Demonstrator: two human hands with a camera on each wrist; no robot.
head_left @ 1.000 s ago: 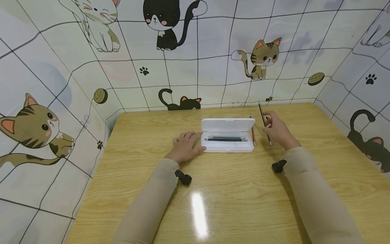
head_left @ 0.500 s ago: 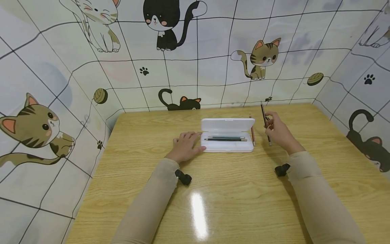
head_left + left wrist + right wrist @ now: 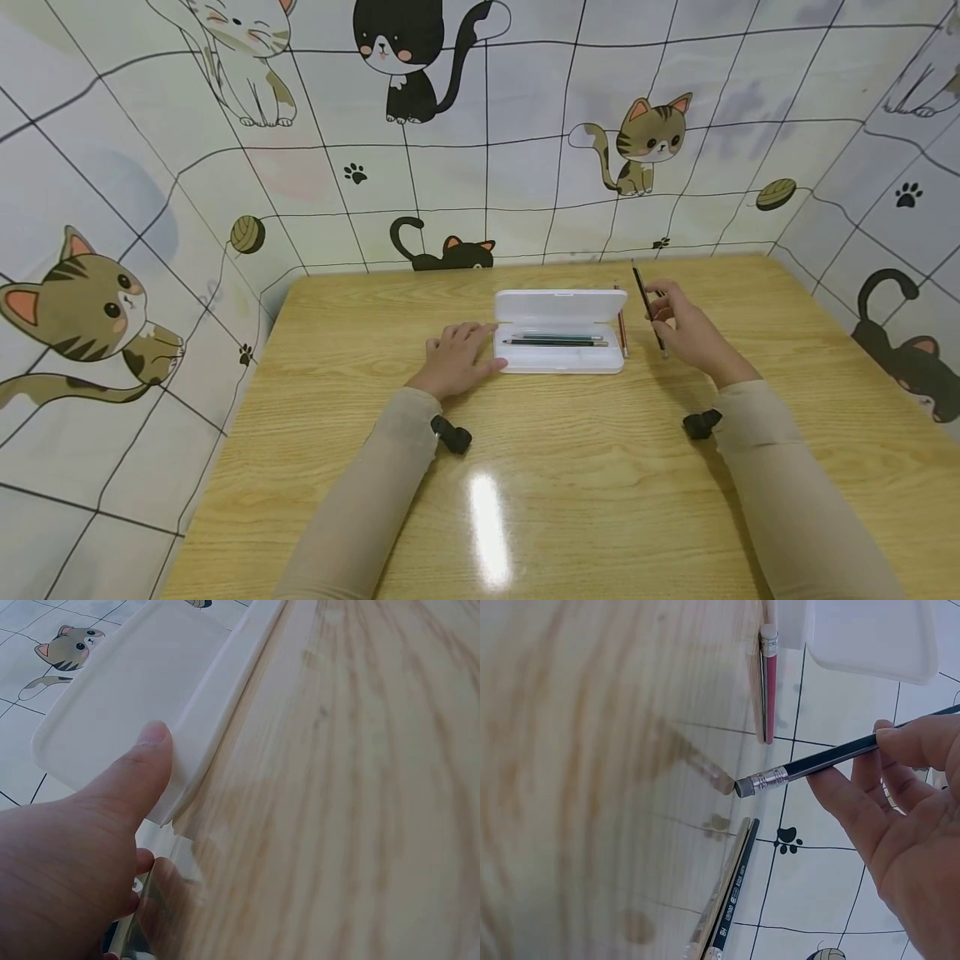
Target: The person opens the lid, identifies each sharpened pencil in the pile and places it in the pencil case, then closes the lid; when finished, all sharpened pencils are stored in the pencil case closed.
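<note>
Right grip (image 3: pixel 915 817) pinching 1 grey-ended pencil (image 3: pixel 832 756), red pencil (image 3: pixel 771 697), black pencil (image 3: pixel 733 892), wood-grain table (image 3: pixel 577 787)

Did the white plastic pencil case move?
No, the white plastic pencil case hasn't visibly shifted any way against the peeking black cat printed on the pale wall.

Pale walls (image 3: pixel 525 179) with dark grid lines (image 3: pixel 487 92), cartoon cats (image 3: pixel 651 137) and paw prints (image 3: pixel 356 176) enclose a wood-grain table (image 3: pixel 585 467) on three sides. A bright light reflection (image 3: pixel 490 529) streaks its glossy top.
</note>
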